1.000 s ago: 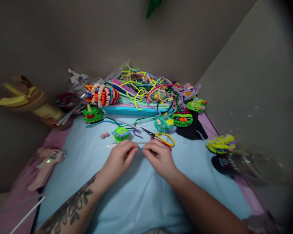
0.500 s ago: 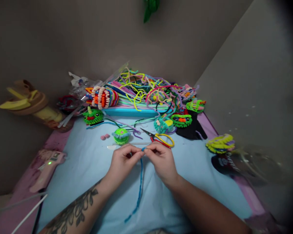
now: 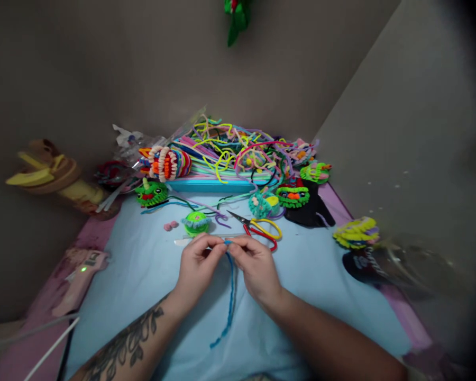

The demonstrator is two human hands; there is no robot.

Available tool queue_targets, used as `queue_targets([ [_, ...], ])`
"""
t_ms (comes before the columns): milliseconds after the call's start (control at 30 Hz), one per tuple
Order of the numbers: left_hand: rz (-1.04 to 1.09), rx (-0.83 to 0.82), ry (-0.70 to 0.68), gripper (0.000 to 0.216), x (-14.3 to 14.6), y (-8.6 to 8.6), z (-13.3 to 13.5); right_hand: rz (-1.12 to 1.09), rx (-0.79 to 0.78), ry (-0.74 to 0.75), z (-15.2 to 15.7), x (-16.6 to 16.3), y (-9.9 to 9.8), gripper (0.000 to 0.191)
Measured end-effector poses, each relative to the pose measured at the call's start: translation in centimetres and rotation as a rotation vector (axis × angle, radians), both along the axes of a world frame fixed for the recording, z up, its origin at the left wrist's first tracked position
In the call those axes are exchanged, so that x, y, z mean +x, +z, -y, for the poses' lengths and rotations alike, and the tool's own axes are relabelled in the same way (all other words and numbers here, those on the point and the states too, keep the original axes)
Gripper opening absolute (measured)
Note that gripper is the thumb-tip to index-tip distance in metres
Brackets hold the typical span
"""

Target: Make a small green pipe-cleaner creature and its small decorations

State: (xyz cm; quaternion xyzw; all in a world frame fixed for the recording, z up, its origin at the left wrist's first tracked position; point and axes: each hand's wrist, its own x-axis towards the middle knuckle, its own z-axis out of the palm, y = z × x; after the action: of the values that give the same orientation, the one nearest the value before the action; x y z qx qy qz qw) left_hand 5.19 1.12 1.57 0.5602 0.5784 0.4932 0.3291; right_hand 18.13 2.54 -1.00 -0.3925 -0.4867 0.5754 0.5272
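A blue pipe cleaner is pinched at its upper end between both hands, and its long tail hangs down over the cloth. My left hand grips it from one side with thumb and forefinger. From the other side my right hand pinches it, the fingertips of the two hands nearly touching. The part between the fingers is mostly hidden. Just beyond the hands lie scissors with one yellow and one red handle, blades apart. A green fuzzy ball with a blue band sits behind my left hand.
At the back a blue tray is heaped with coloured pipe cleaners. Several fuzzy figures stand around it, including a green one. A pink glue gun lies at the left, a clear cup at the right.
Both hands have shifted slightly left, still pinching the blue pipe cleaner. Its hanging tail has swung a little to the right and its lower end sits higher.
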Motion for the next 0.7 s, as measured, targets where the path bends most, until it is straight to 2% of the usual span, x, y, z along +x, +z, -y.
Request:
queue_targets([
  [100, 0.024, -0.049, -0.008, 0.016, -0.2, 0.1, -0.2, -0.027, -0.049, 0.05, -0.4, 0.5, 0.6, 0.014],
  [267, 0.023, -0.137, -0.096, 0.02, -0.6, 0.4, -0.5, -0.19, -0.378, 0.174, -1.7, 1.3, 1.2, 0.025],
  [367, 0.017, -0.159, -0.146, 0.019, -0.8, 0.6, -0.6, -0.223, -0.478, 0.259, -2.4, 1.7, 1.4, 0.03],
  [700, 0.238, -0.28, -0.194, 0.022, -0.7, -0.1, -0.6, -0.115, -0.362, 0.333, -2.4, 1.7, 1.1, 0.03],
])
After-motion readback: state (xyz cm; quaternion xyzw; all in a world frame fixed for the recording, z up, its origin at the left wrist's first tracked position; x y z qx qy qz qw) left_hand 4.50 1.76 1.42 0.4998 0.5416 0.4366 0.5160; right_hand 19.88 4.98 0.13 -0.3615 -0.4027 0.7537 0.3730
